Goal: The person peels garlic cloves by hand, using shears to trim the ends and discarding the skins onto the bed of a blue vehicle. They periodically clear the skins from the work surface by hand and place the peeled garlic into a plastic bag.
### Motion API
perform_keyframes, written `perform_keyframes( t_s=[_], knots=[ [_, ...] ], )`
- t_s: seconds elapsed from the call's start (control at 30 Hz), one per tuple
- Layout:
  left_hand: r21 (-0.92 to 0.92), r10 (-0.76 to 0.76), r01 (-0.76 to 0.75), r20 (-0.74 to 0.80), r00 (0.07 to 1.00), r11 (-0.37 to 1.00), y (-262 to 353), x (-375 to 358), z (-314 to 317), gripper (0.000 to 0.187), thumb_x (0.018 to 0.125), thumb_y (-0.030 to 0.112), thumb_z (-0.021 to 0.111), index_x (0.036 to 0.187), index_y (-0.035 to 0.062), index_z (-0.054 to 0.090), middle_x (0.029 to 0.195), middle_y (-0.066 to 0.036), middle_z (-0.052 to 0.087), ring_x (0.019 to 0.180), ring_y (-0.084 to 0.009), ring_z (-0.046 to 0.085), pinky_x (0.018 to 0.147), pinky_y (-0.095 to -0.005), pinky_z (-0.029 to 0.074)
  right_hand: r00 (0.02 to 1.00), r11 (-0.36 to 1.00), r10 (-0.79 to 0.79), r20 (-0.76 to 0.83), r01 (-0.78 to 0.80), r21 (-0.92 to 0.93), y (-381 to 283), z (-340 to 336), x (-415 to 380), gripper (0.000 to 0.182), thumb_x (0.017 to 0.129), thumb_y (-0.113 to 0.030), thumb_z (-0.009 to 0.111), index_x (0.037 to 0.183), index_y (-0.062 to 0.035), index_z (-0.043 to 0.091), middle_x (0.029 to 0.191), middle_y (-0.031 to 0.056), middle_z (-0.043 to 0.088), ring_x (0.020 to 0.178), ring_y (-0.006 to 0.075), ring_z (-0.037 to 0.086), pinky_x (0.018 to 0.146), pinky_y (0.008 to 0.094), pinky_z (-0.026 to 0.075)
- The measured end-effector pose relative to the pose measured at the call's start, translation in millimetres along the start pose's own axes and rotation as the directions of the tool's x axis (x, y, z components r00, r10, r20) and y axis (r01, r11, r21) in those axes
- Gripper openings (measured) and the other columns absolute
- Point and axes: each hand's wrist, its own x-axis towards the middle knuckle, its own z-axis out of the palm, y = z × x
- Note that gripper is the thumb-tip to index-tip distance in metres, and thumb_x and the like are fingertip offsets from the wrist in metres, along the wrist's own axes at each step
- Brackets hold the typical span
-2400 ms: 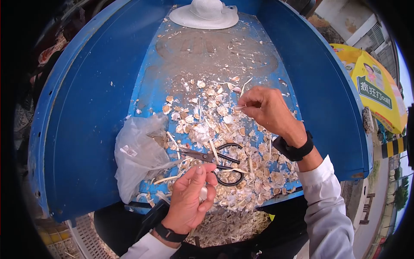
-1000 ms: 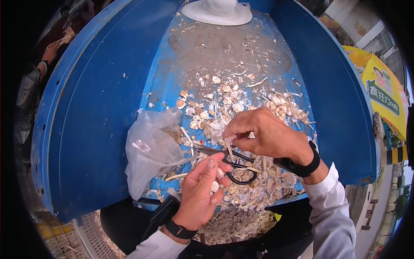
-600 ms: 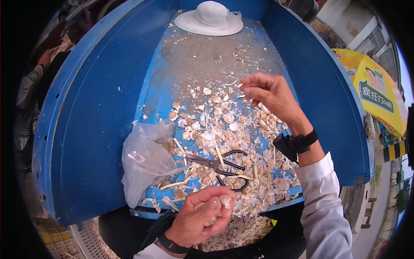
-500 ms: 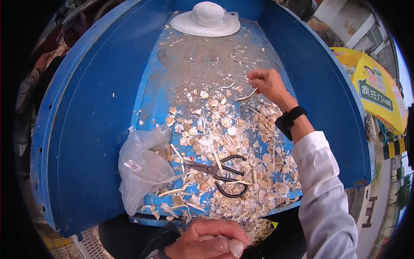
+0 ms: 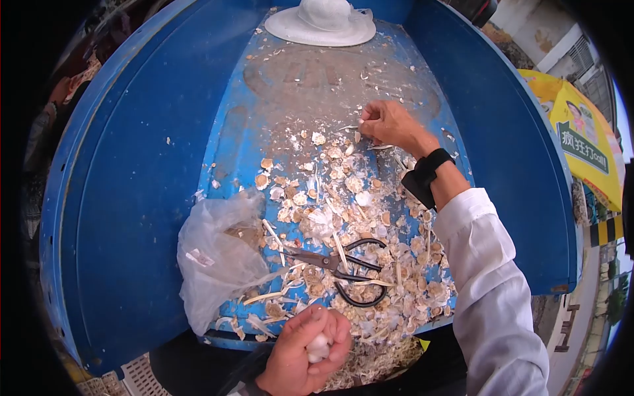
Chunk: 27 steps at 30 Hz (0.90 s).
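My left hand point(image 5: 300, 350) is closed around several peeled garlic cloves point(image 5: 318, 348), low in front of the truck bed's edge. My right hand point(image 5: 395, 129) reaches far out over the blue bed, fingertips pinched together beside the dried stems and skins; whatever lies between them is too small to make out. Garlic skins and scraps point(image 5: 343, 188) are strewn over the bed. Black-handled scissors point(image 5: 327, 261) rest among them, blades towards the left. A crumpled clear plastic bag point(image 5: 218, 254) sits to their left, with something brownish inside.
A white brimmed hat point(image 5: 323, 23) lies at the far end of the bed. Tall blue side walls point(image 5: 139, 158) flank both sides. Outside stand a yellow umbrella point(image 5: 581, 132) on the right and a white plastic crate point(image 5: 142, 377) at lower left. Another person's arm point(image 5: 49, 112) shows at the left.
My right hand has moved left and lowered to the scraps; the stem hanging by its fingers no longer hangs there. My left hand has risen slightly and turned, still holding the cloves.
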Motion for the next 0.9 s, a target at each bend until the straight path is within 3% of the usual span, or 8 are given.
perform_keyframes(
  t_s=[0.13, 0.2, 0.27, 0.5, 0.6, 0.73, 0.87, 0.9],
  knots=[
    [0.062, -0.002, 0.006, -0.057, 0.998, 0.998, -1, 8, -4, 0.032, 0.102, 0.03, 0.042, 0.083, 0.0062, 0.049, 0.085, -0.007, 0.047, 0.064, -0.0102, 0.043, 0.039, -0.0167, 0.031, 0.97, 0.835, -0.238, 0.044, 0.227, -0.501, -10, 32, 9, 0.016, 0.069, -0.005, 0.067, 0.085, -0.0032, 0.067, 0.075, 0.0141, 0.067, 0.068, 0.024, 0.066, 0.065, 0.0344, 0.053],
    [0.038, 0.01, -0.008, -0.063, 0.998, 0.999, -1, 12, -11, 0.033, 0.102, 0.031, 0.043, 0.082, 0.0061, 0.05, 0.085, -0.007, 0.047, 0.064, -0.0101, 0.044, 0.039, -0.0167, 0.032, 0.979, 0.845, -0.195, 0.055, 0.197, -0.497, -19, 27, 4, 0.015, 0.067, -0.004, 0.067, 0.082, -0.0046, 0.067, 0.074, 0.0145, 0.067, 0.069, 0.0268, 0.065, 0.065, 0.0349, 0.052],
    [0.007, 0.026, -0.025, -0.071, 0.997, 1.0, 2, 11, -12, 0.033, 0.102, 0.031, 0.044, 0.082, 0.0061, 0.051, 0.085, -0.007, 0.048, 0.064, -0.0099, 0.044, 0.039, -0.0167, 0.032, 0.981, 0.946, -0.191, 0.028, 0.192, -0.263, -24, 19, -6, 0.012, 0.068, -0.002, 0.065, 0.079, -0.0043, 0.067, 0.074, 0.0154, 0.067, 0.07, 0.0296, 0.064, 0.066, 0.036, 0.052],
    [-0.048, 0.068, -0.073, -0.098, 0.993, 0.996, 3, 14, -13, 0.026, 0.1, 0.027, 0.049, 0.083, 0.0067, 0.052, 0.086, -0.006, 0.05, 0.064, -0.0106, 0.048, 0.042, -0.0186, 0.031, 0.83, 0.8, -0.514, 0.215, 0.555, -0.23, -6, 30, -21, 0.015, 0.069, 0.002, 0.057, 0.079, -0.0016, 0.067, 0.073, 0.0167, 0.066, 0.064, 0.0293, 0.063, 0.062, 0.0361, 0.05],
    [-0.086, 0.09, -0.096, -0.067, 0.994, 0.992, 4, 20, -22, 0.026, 0.099, 0.028, 0.05, 0.085, 0.0066, 0.054, 0.088, -0.007, 0.053, 0.067, -0.0118, 0.05, 0.044, -0.0192, 0.034, 0.891, 0.812, -0.417, 0.181, 0.455, -0.365, -5, 30, -31, 0.007, 0.076, 0.002, 0.061, 0.081, -0.0004, 0.065, 0.068, 0.0073, 0.061, 0.067, 0.0147, 0.061, 0.061, 0.0317, 0.049],
    [-0.051, 0.196, -0.217, -0.268, 0.943, 0.975, 3, 22, -7, 0.029, 0.101, 0.029, 0.047, 0.093, 0.0034, 0.06, 0.094, -0.01, 0.058, 0.076, -0.0175, 0.057, 0.05, -0.022, 0.047, 0.972, 0.975, -0.216, 0.097, 0.219, -0.029, -26, 26, -73, 0.005, 0.084, -0.002, 0.062, 0.087, -0.0003, 0.064, 0.069, 0.0035, 0.061, 0.061, 0.0096, 0.059, 0.054, 0.0251, 0.048],
    [-0.083, 0.258, -0.284, -0.241, 0.936, 0.955, -2, 29, -9, 0.03, 0.099, 0.03, 0.048, 0.107, 0.0035, 0.061, 0.109, -0.013, 0.064, 0.099, -0.0268, 0.063, 0.077, -0.0335, 0.056, 0.919, 0.938, -0.26, 0.297, 0.167, 0.303, -90, 35, -166, 0.008, 0.087, -0.007, 0.065, 0.093, -0.0012, 0.064, 0.077, 0.0028, 0.064, 0.067, 0.0098, 0.061, 0.058, 0.0249, 0.049],
    [-0.102, 0.254, -0.276, -0.182, 0.95, 0.956, -4, 31, -15, 0.032, 0.099, 0.031, 0.048, 0.11, 0.0038, 0.06, 0.113, -0.014, 0.063, 0.106, -0.0282, 0.062, 0.088, -0.0393, 0.054, 0.841, 0.868, -0.488, 0.233, 0.44, 0.23, -95, 46, -185, 0.012, 0.085, -0.006, 0.065, 0.096, -0.0014, 0.064, 0.083, 0.0098, 0.066, 0.074, 0.0207, 0.065, 0.064, 0.0329, 0.051]
  ],
)
